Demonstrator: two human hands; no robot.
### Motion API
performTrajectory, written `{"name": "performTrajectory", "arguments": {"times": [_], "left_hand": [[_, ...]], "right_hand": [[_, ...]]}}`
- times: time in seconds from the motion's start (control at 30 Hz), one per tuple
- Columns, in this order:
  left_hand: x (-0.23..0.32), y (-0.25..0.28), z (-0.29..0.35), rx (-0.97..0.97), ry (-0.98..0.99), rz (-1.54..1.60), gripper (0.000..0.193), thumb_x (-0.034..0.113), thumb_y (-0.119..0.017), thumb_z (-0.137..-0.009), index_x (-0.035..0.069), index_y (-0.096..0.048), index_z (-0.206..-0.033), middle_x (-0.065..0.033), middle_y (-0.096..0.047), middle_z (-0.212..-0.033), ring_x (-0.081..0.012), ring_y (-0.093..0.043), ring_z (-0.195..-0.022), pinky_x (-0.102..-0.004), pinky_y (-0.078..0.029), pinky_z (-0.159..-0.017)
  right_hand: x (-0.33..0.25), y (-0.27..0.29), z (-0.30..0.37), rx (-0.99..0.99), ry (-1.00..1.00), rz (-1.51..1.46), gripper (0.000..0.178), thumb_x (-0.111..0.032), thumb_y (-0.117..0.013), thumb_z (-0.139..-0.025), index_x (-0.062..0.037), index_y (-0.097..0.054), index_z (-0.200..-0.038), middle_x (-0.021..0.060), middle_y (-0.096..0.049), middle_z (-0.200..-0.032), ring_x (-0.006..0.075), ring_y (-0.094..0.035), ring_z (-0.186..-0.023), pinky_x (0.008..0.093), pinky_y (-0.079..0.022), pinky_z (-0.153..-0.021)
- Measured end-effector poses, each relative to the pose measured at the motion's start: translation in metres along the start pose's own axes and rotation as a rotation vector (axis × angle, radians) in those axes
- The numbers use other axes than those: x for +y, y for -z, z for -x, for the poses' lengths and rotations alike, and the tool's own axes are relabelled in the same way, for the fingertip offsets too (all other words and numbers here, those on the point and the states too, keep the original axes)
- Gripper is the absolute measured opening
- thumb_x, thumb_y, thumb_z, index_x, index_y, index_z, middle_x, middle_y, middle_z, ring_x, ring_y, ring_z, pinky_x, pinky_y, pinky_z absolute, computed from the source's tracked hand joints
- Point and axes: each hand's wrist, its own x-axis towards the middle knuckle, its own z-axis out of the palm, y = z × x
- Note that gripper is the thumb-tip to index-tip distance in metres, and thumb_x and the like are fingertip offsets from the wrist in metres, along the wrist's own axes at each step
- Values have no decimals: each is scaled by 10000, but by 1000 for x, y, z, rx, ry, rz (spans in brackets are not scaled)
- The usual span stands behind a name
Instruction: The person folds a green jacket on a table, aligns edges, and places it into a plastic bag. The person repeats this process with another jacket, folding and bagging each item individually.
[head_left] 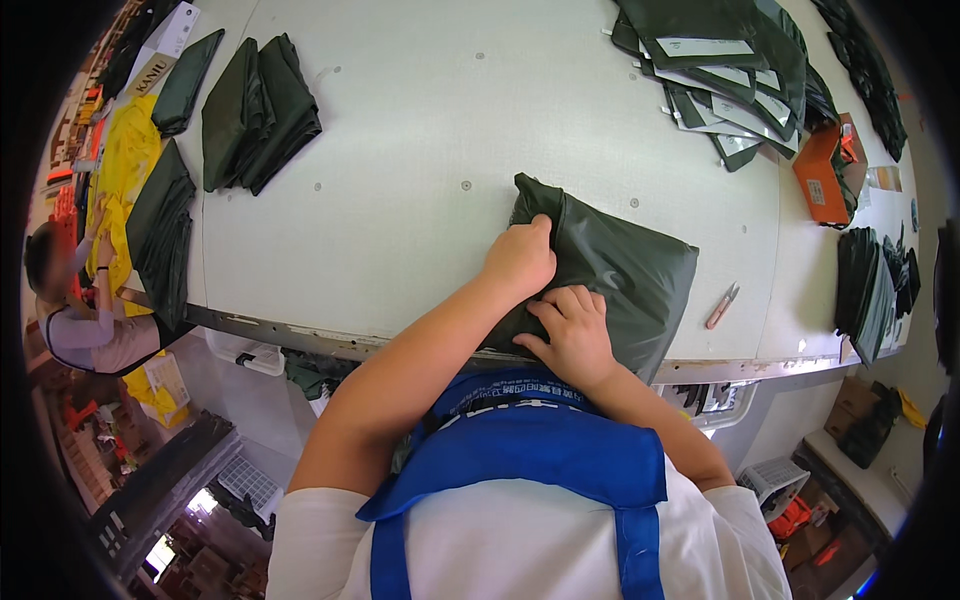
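A plump, roughly rectangular dark green fabric bundle [625, 265] lies at the table's near edge, right of the middle. Its smooth, slightly shiny surface is creased, and one corner sticks up at the far left. I cannot tell whether it is a filled bag or a folded garment. My left hand [522, 262] is closed on its left side near that corner, with the fingertips partly hidden in the fabric. Nearer to me, my right hand [577, 332] rests on the bundle, its thumb spread away from the bent fingers.
Red-handled snips [722, 306] lie right of the bundle. Flat dark green bags with white labels [715, 65] are piled at the far right, near an orange box [828, 180]. Folded dark green pieces [262, 115] lie at left. Another person [85, 290] handles yellow fabric [125, 170].
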Motion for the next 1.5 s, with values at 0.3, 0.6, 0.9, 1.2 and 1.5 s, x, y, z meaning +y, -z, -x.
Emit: {"name": "performTrajectory", "arguments": {"times": [0.3,0.6,0.9,1.2,1.5], "left_hand": [[11,16,11,-57,74,58,148,147,-544,-860,12,-484,-862,-212,-633,-799,-402,-609,-788,-486,-482,-684],[-12,5,114,462,-390,204,157,49,-693,-754,30,-548,-812,-132,-552,-800,-319,-543,-751,-390,-450,-664],[-7,2,118,480,-252,31,151,99,-721,-726,31,-599,-783,-105,-576,-755,-302,-567,-726,-394,-466,-638],[-5,6,116,369,-211,209,125,76,-693,-745,25,-579,-753,-122,-562,-715,-319,-565,-700,-418,-453,-620],[-10,6,139,115,-103,225,158,118,-680,-795,27,-559,-751,-121,-548,-737,-322,-551,-701,-412,-444,-625]], "right_hand": [[4,-3,-8,57,13,-43,102,-145,-730,-706,-130,-639,-749,-3,-585,-734,188,-559,-738,350,-380,-728],[-4,16,-31,64,129,42,111,-91,-691,-728,-87,-586,-762,55,-605,-803,256,-555,-1026,401,-379,-852],[-7,4,-29,22,74,-75,143,-72,-683,-745,-49,-545,-774,75,-604,-828,265,-572,-935,406,-386,-849],[-6,17,-38,26,120,59,146,-83,-682,-738,-70,-569,-830,69,-570,-940,266,-515,-1021,411,-358,-863],[43,1,-90,227,-138,261,119,-152,-626,-843,-86,-560,-916,71,-563,-993,286,-495,-1028,434,-354,-877]]}}
